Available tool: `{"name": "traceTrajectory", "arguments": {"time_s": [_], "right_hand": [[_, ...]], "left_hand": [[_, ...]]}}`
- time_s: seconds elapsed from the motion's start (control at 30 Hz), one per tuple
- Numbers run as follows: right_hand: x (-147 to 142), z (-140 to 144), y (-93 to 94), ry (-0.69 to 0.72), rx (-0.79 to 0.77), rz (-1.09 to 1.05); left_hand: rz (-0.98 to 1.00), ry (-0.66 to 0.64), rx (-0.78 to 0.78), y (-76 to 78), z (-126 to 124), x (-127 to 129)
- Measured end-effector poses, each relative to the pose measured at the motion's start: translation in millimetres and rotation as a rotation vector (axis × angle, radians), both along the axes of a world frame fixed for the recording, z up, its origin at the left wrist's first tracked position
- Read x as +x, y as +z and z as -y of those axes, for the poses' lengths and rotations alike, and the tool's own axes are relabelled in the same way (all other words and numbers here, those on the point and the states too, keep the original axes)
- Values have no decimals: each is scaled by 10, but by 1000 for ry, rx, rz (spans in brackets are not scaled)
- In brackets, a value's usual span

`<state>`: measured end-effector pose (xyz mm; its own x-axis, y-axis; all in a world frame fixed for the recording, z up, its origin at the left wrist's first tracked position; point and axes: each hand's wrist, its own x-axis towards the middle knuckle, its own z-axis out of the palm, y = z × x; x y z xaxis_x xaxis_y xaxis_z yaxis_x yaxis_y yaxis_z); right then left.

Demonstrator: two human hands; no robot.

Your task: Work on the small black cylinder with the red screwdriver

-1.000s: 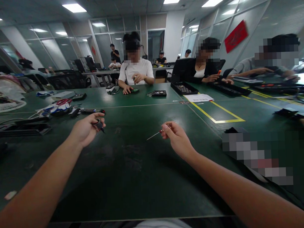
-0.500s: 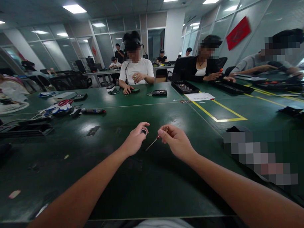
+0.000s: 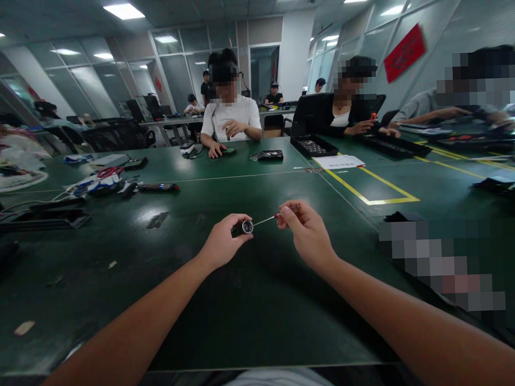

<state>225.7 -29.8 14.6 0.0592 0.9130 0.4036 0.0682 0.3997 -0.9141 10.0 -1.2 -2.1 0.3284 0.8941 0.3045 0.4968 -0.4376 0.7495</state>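
Observation:
Between the thumb and fingers of my left hand (image 3: 219, 243) is a short dark cylinder with a silver rim (image 3: 246, 227), perhaps part of a flashlight. Its round open-looking end faces right and toward me. My right hand (image 3: 306, 230) is closed around the red handle of a thin screwdriver (image 3: 264, 221). The metal shaft points left, with its tip at the silver rim; whether it touches or enters I cannot tell. Both hands are just above the green table (image 3: 253, 317). Most of the screwdriver's handle is hidden by my fingers.
Left on the table lie a dark pen-shaped tool (image 3: 158, 187), red-handled scissors (image 3: 110, 171) and black trays (image 3: 42, 217). Across the table a person in a white shirt (image 3: 233, 120) handles a green board. A black parts tray (image 3: 313, 146) and a paper sheet (image 3: 338, 162) lie ahead right.
My left hand has turned the cylinder so its silver-rimmed end faces right. The screwdriver has swung up from pointing down-left to nearly level, its tip now at the rim.

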Motion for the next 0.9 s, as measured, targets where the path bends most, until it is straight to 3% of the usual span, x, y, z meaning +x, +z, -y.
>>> {"name": "traceTrajectory", "arguments": {"time_s": [0.3,0.7,0.9], "right_hand": [[-14,33,-2,20,45,81],[5,41,-20,-63,80,142],[3,68,-32,-16,81,189]], "left_hand": [[-4,-93,9,17,35,-6],[43,-49,-27,21,37,1],[22,-23,-15,70,60,10]]}}
